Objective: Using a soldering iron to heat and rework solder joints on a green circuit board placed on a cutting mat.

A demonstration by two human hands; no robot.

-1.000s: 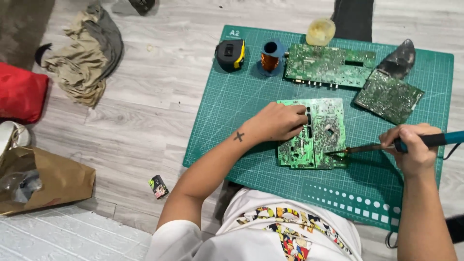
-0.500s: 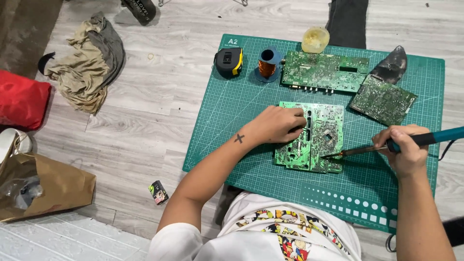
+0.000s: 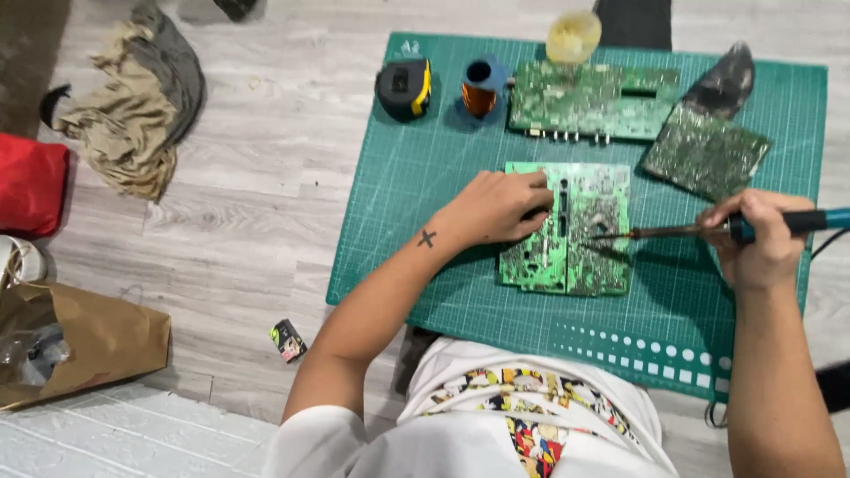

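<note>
Flanking the circuit board (image 3: 567, 230): tape measure (image 3: 404, 88), copper coil (image 3: 481, 91).

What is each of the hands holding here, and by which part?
The right hand grips a soldering iron by its teal handle, tip on the circuit board. The left hand grasps nothing; it presses flat on that board's left part.

green circuit board (image 3: 575, 230) lies flat on the mat; teal-handled soldering iron (image 3: 708, 232) tip touches it.
</note>
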